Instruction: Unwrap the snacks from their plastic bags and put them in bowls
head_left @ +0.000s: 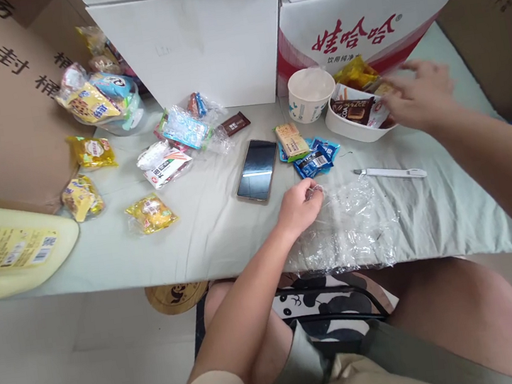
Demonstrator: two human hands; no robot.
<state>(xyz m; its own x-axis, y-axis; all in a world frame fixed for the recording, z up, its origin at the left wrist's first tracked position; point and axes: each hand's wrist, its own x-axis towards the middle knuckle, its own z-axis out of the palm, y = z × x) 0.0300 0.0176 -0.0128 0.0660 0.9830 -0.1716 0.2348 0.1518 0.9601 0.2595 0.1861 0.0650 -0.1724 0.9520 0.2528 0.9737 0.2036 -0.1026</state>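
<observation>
My left hand (300, 208) is closed on the gathered end of a clear, crinkled plastic bag (353, 226), which lies across the table's front edge. At the rim of a white bowl (362, 130), my right hand (420, 92) is slightly blurred, its thumb and fingers apart. The bowl holds several wrapped snacks, among them a brown cocoa packet (353, 111) and a yellow packet (357, 74). Just beyond my left hand lie blue snack packets (313, 161) and a beige biscuit packet (291, 141). A white utility knife (391, 173) rests right of the bag.
A paper cup (311, 95) stands left of the bowl. A phone (257, 171) lies mid-table. Leftward are yellow snack packets (151, 214), a white packet (165, 164) and a filled clear container (131, 117). White boxes (192, 48) line the back; a yellow jug (16, 251) stands left.
</observation>
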